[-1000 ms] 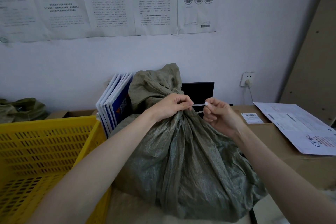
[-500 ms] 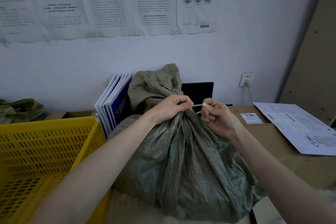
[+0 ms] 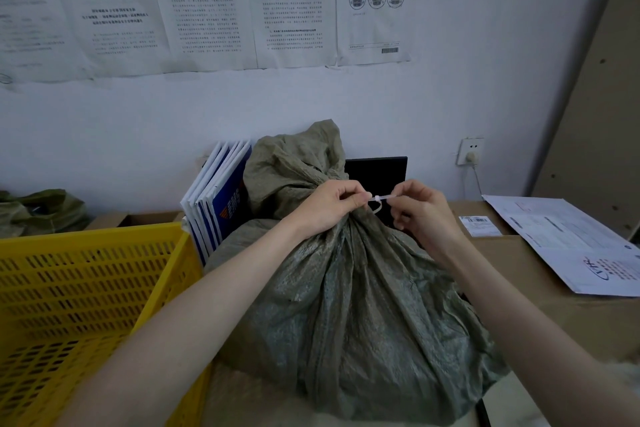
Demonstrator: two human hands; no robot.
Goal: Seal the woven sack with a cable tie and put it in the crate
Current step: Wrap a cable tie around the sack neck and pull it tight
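Where crinkled woven sack (image 3: pixel 349 305) bunches, both hands' fingers (image 3: pixel 356 196) pinching thin white cable tie (image 3: pixel 379 199)

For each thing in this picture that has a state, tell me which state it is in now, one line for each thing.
Woven sack: neck gathered, standing outside the crate.
Cable tie: looped at the neck, not yet pulled tight.
Left hand: grips the gathered neck and the tie.
Right hand: pinches the tie's end.
Yellow crate: nothing visible inside it.
Wall socket: a plug is in it.
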